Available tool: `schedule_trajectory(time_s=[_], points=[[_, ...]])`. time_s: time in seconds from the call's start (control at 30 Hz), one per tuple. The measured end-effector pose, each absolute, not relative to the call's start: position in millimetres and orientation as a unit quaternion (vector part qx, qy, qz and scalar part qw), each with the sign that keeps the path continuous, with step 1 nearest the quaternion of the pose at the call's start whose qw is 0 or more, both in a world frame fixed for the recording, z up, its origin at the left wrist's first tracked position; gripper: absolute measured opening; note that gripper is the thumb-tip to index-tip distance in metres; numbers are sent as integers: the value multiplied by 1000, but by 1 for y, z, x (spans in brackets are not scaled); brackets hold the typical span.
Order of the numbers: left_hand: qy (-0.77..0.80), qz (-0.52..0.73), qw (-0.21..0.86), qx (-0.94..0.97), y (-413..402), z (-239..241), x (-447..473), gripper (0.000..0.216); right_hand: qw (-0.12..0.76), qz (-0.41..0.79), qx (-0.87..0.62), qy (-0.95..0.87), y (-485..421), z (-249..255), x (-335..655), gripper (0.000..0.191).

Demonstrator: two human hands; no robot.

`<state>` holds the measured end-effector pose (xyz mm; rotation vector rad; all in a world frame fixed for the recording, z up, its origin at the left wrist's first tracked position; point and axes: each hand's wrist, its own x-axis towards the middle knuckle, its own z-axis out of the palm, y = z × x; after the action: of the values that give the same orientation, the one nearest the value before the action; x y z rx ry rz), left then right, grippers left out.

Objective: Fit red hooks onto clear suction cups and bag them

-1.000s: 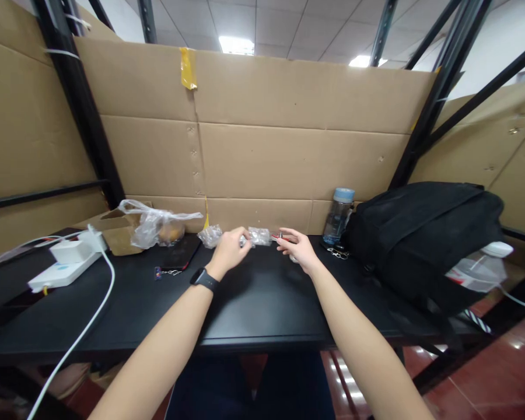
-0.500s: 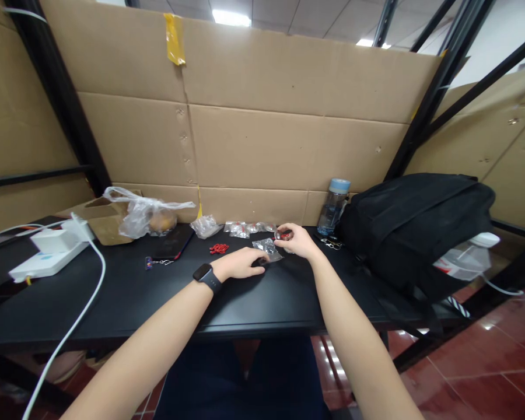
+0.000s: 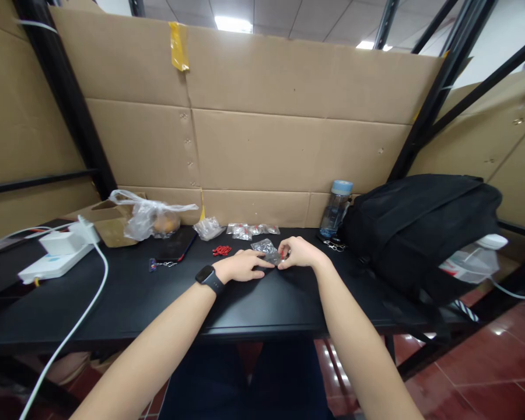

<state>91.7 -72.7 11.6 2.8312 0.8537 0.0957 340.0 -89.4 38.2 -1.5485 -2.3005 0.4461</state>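
A black smartwatch (image 3: pixel 207 278) with a dark square face is worn on the left wrist. Both forearms are bare; dark trousers (image 3: pixel 245 379) are seen at 6 o'clock.

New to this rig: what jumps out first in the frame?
Both bare hands meet mid-desk: left hand and right hand pinch a small clear plastic bag on the black tabletop. A bulky black backpack fills the right end, and tall brown cardboard panels wall the back.

One head-worn camera looks forward and down along both forearms, close over the black worktop (image 3: pixel 114 303), facing the cardboard wall (image 3: pixel 289 146).
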Motion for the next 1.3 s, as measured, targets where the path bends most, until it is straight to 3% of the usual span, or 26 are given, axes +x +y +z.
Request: schedule_trajectory(time_s=[0.1,0.33,0.57,0.73,1.03,1.17,1.3], points=[[279,23,98,955,-73,13,91,44,170,170,-541,-806,-88,35,336,43],[283,6,108,953,-74,16,92,47,185,196,-503,-821,-83,28,330,29],[277,12,120,953,-73,15,91,48,129,181,-501,-836,-86,33,337,39],[276,21,122,953,-71,12,90,48,145,145,-516,-832,-88,37,339,32],[269,36,131,954,-68,9,90,46,156,192,-477,-843,-89,34,330,29],[271,39,124,954,-71,10,92,47,176,144,-480,-847,-85,30,324,24],[268,52,113,955,-71,8,92,47,206,61,-535,-817,-80,24,318,32]])
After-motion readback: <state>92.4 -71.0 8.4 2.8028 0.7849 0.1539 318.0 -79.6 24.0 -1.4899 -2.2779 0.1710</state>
